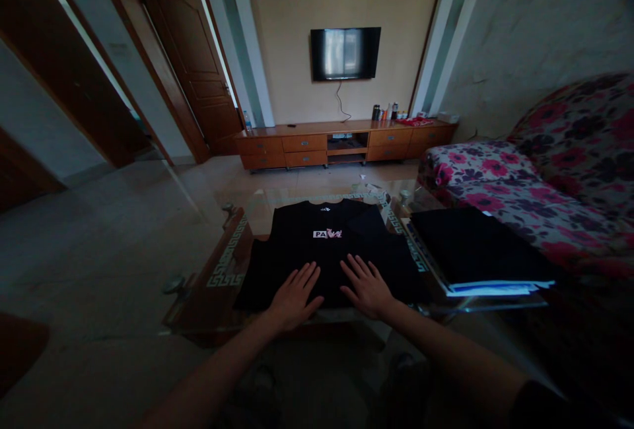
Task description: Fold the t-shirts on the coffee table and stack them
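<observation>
A black T-shirt (327, 244) with a small white and pink logo lies spread flat on a glass coffee table (232, 251), its collar at the far side. My left hand (294, 296) rests flat on the shirt's near hem with fingers stretched out. My right hand (366, 287) lies flat beside it, fingers spread, also on the near part of the shirt. Neither hand holds anything.
A stack of folded dark and pale garments (475, 247) sits on the table's right side. A floral sofa (545, 171) stands to the right. A wooden TV cabinet (341, 142) and wall-mounted TV (345, 53) are at the far wall. Wooden doors (193, 53) stand at left.
</observation>
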The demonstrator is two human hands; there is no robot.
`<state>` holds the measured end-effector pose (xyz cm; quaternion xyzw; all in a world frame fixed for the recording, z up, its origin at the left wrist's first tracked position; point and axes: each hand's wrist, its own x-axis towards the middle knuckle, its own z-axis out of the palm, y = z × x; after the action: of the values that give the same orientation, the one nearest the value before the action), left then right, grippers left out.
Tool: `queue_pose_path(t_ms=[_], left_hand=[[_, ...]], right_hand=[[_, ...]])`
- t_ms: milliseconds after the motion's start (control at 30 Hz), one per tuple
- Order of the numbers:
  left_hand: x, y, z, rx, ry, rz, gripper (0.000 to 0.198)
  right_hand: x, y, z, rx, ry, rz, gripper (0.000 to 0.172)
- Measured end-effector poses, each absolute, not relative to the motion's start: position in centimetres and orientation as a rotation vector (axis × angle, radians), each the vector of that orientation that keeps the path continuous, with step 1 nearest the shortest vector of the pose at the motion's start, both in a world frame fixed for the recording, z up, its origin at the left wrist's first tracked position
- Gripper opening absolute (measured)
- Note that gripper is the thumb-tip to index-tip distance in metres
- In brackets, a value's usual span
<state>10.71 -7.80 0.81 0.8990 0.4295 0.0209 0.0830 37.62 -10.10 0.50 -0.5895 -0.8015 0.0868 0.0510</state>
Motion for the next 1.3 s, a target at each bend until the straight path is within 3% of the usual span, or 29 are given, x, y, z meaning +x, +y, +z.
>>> queue_pose_path(t_ms=[300, 700, 933, 1167, 1300], left_hand=[[9.3, -5.8, 2.0, 2.472, 1.139, -0.167, 0.093], [7.3, -6.0, 1.2, 2.494, 1.164, -0.066, 0.09], [8.2, -6.7, 1.0, 2.555, 1.288, -0.016, 0.074], [8.4, -6.7, 1.9, 2.531, 1.304, -0.084, 0.084], [10.4, -6.7, 1.7, 2.545, 1.399, 0.047, 0.068]], right_hand=[[34.1, -9.2, 0.8, -1.936, -2.322, 0.373, 0.081], [33.6, -9.4, 0.5, -1.777, -2.451, 0.338, 0.079], [33.5, -9.5, 0.3, -1.778, -2.448, 0.328, 0.079], [32.8, -9.3, 0.5, -1.824, -2.415, 0.322, 0.078], [30.4, -8.7, 1.0, -1.846, -2.303, 0.304, 0.077]])
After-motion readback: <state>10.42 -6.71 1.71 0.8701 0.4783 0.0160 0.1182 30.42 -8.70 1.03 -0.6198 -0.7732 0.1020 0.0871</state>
